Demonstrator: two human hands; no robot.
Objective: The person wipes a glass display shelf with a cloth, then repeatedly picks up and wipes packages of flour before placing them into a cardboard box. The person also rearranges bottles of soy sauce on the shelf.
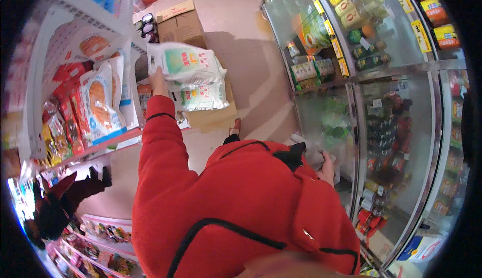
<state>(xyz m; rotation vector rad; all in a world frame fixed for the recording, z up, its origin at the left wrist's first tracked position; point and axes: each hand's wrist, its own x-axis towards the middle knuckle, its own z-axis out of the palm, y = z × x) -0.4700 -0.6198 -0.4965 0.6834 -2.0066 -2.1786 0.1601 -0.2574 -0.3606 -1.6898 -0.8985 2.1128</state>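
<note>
My left hand (158, 78) grips the handle end of a white plastic bag (192, 62) with green and red print. This bag is slightly blurred and lies over another similar printed bag (205, 98). Under them is a cardboard box (212, 119). Down by my right side, my right hand (327, 169) holds a crumpled grey cloth (314, 158), partly hidden by my red sleeve. A short white object (297, 138) shows beside the cloth; whether it is joined to it I cannot tell.
To my left, a white shelf (131, 121) carries packaged snacks (99, 101). Beyond the bags stands a brown carton (180, 23) near dark-lidded jars (147, 27). Glass-door cabinets (324, 108) with bottles line my right. A person in dark clothes (56, 210) is at lower left.
</note>
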